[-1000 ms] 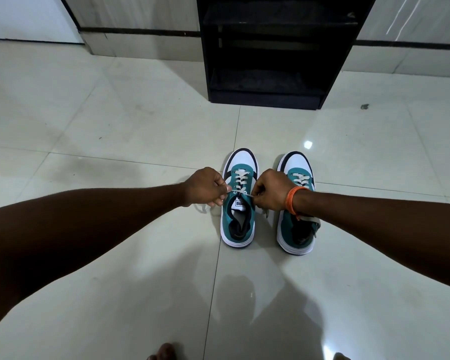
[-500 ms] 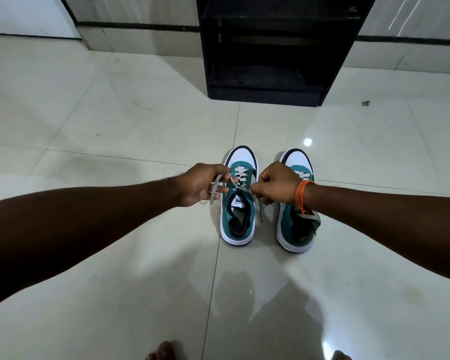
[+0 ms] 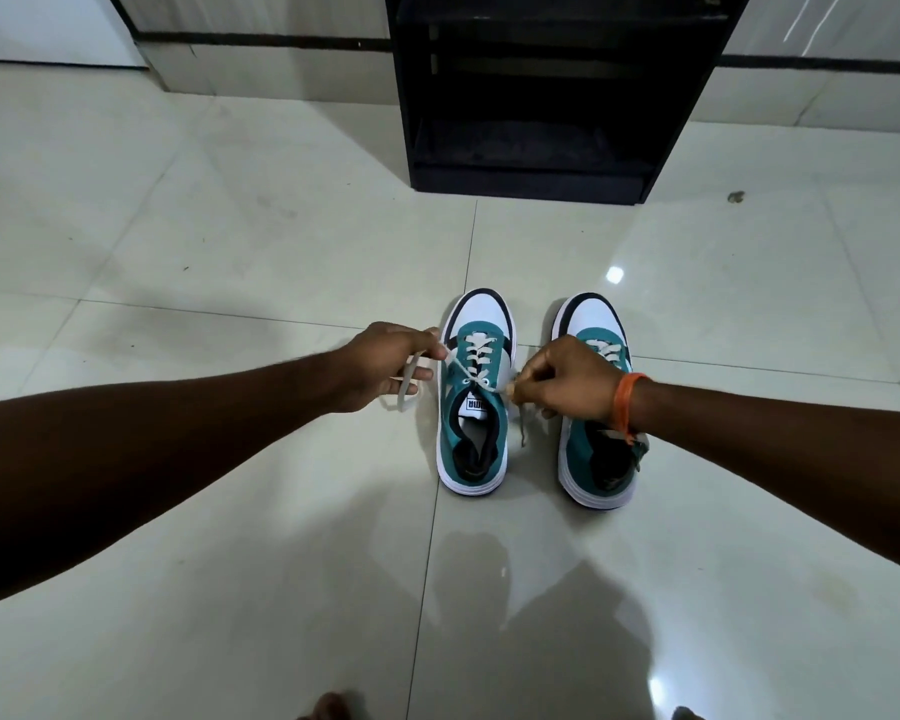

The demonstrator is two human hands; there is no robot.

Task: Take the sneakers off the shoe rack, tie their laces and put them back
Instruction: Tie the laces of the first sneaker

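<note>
Two teal and white sneakers stand side by side on the tiled floor, toes pointing at the rack. The left sneaker (image 3: 473,423) has white laces (image 3: 476,356) crossed in a knot above its tongue. My left hand (image 3: 383,368) grips one lace end, pulled out to the left. My right hand (image 3: 567,379), with an orange wristband, grips the other lace end to the right, and a loose tail hangs below it. The right sneaker (image 3: 596,459) is partly hidden under my right wrist. The black shoe rack (image 3: 536,96) stands behind with dark shelves.
Glossy pale floor tiles (image 3: 230,252) spread all around. A wall base with a dark stripe (image 3: 261,41) runs behind the rack. A small dark speck (image 3: 735,196) lies on the floor at the right. My toes (image 3: 328,708) show at the bottom edge.
Both hands have moved apart, pulling the lace ends of the left sneaker outward and drawing the knot tight. The sneakers have stayed in place.
</note>
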